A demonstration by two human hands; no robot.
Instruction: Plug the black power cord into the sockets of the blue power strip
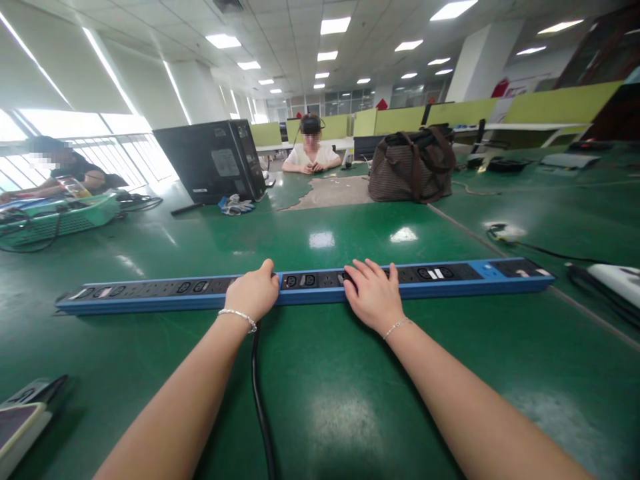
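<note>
A long blue power strip (320,293) with black socket panels lies crosswise on the green table (320,373). My left hand (253,290) is closed over the strip left of its middle, fingers curled down; what the fingers grip beneath is hidden. My right hand (374,290) rests on the strip right of its middle, with its fingers spread over the sockets. A black cable (257,400) runs from below my left hand toward the near edge.
Beyond the strip stand a black computer case (210,160), gloves (235,205) and a brown bag (413,167). A green basket (75,217) is at left. Devices lie at lower left (23,423) and right (617,283). Two people sit across the table.
</note>
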